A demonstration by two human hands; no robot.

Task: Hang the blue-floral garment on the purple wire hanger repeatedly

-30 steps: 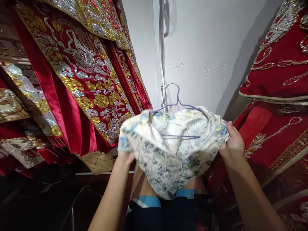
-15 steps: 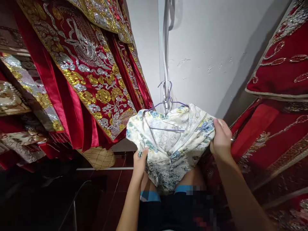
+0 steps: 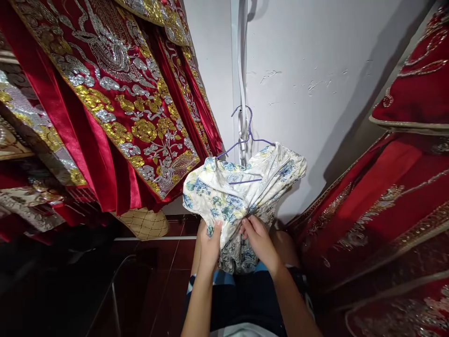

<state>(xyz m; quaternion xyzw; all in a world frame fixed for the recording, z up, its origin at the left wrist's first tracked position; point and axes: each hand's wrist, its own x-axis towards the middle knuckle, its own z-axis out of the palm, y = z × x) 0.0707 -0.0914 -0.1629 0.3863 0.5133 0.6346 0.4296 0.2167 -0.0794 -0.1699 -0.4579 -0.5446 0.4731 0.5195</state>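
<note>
A white dress with blue, green and yellow flowers (image 3: pixel 220 201) hangs on a thin purple hanger (image 3: pixel 250 126) in front of me. Its lower part bunches over my lap. My left hand (image 3: pixel 211 244) pinches the fabric low on the left side, thumb on top. At the front opening, below the neckline, my right hand (image 3: pixel 257 238) has its thumb and fingers closed on the edge; it may be the zipper pull, but the fingertips cover it. The dress's right shoulder hangs free.
Red garments with gold and silver embroidery (image 3: pixel 143 126) hang on the left, and more beaded red garments (image 3: pixel 368 210) on the right. Behind the hanger, a white strap (image 3: pixel 241 70) runs down the pale wall (image 3: pixel 301 56). Dark tiles (image 3: pixel 164 271) cover the floor.
My right hand has let go of the dress's right sleeve and moved left and down to the front opening. My left hand keeps its grip, slightly lower. The front edges are drawn together.
</note>
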